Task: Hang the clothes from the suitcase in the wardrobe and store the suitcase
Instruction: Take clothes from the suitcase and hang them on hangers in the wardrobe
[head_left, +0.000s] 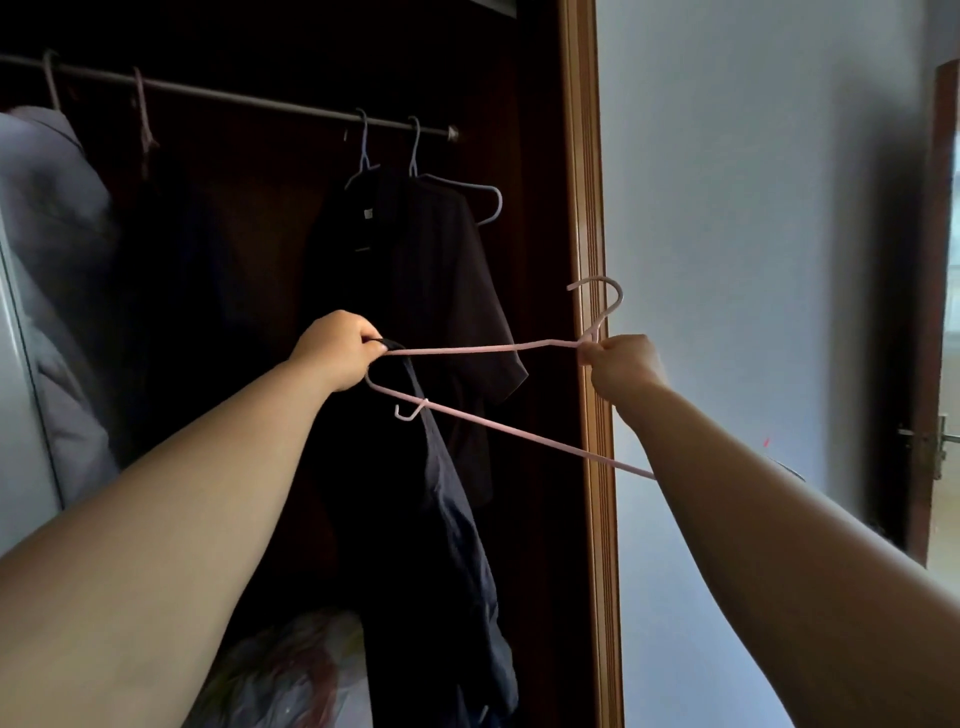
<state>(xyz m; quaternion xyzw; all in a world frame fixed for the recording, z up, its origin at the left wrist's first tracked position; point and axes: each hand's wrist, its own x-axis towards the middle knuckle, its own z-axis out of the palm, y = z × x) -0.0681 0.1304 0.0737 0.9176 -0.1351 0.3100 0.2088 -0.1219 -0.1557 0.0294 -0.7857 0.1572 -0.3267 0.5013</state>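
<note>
I hold a pink wire hanger in front of the open wardrobe. My right hand pinches it at the neck, just under its hook. My left hand grips the hanger's far end together with the strap of a dark navy garment, which hangs down from that end. Above, the wardrobe rail carries a dark shirt on a pale hanger and an empty pale hanger beside it. The suitcase is not in view.
A grey padded coat hangs at the rail's left end, with another dark garment beside it. A plastic bag lies on the wardrobe floor. The wooden wardrobe frame stands to the right, then a white wall and a door.
</note>
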